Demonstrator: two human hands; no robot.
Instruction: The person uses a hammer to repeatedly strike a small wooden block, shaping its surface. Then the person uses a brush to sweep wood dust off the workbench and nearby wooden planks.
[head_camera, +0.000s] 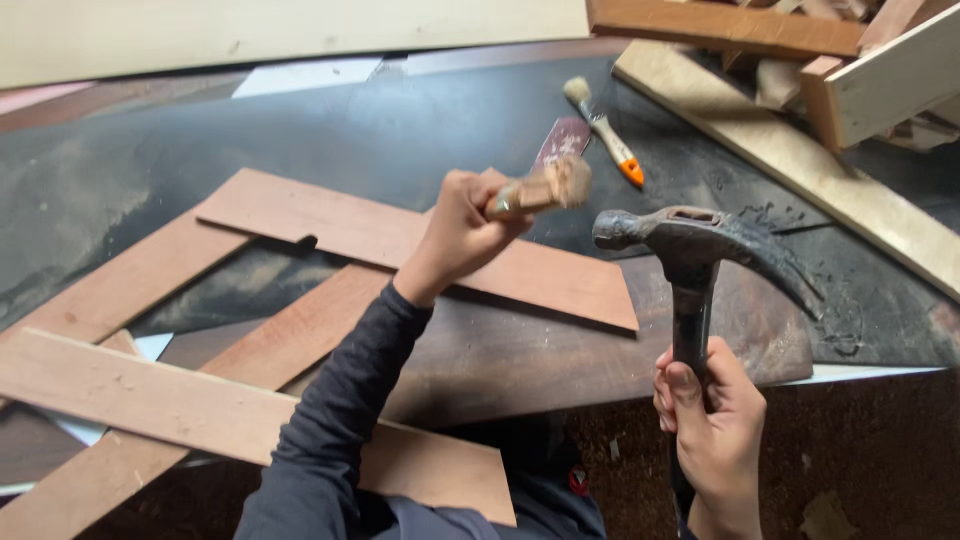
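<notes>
The fingers of the left hand (462, 232) are curling tight around a small piece of pale wood (545, 187), gripping its near end so that the blunt, rough tip is sticking out to the right, raised above the boards. The fingers of the right hand (712, 415) are wrapping firmly around the dark handle of a claw hammer (690, 250) — the head is standing upright, its striking face pointing left toward the piece of wood and its claw curving down to the right. The two are sitting close but apart, with a narrow gap showing between the wood tip and the hammer face. A dark grey sleeve (335, 410) is running from the left wrist down to the near edge. Under the left hand, reddish-brown boards (400, 240) are lying crossed over one another on a dark work surface (330, 130) — one running from far left toward the middle, another slanting from near left up under it, and a third lying across the near left corner. Farther off, just beyond the raised wood, a paintbrush (604, 132) with an orange handle is lying beside a small reddish flat piece (562, 140). At the far right, pale planks (800, 160) and lighter timber offcuts (880, 80) are piling up at an angle. A pale board (250, 30) is lying along the far edge.
</notes>
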